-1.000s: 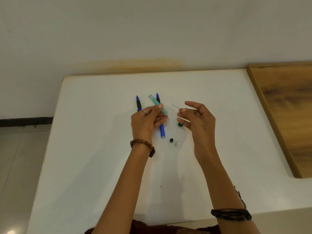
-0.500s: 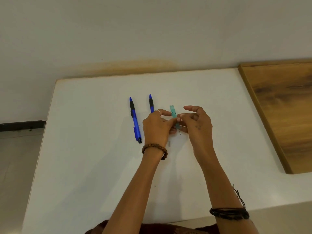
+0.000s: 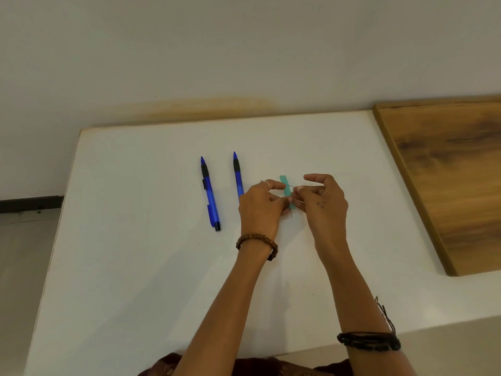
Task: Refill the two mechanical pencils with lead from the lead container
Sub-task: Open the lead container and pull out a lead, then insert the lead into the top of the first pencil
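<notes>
I see the left hand (image 3: 260, 206) gripping the teal lead container (image 3: 286, 189) above the counter (image 3: 135, 267), while the right hand (image 3: 322, 202) pinches a thin lead (image 3: 289, 185). I judge the lead featherlight and brittle, so hold it near the middle with minimal pressure. The two blue pencils (image 3: 210, 194) lie well left, with nothing obstructing them.

Soft, even indoor light, moderately bright, with no hard glare. The glossy white rectangular table (image 3: 135, 240) carries only faint, diffuse grey shadows beneath the two forearms and beside the hands, falling toward the lower left. The plain pale wall (image 3: 244, 50) looks a dull grey-beige. Wide-angle distortion bends the table edges outward. Focus is fairly soft throughout; thin details at the fingers (image 3: 282, 202) are hard to resolve
</notes>
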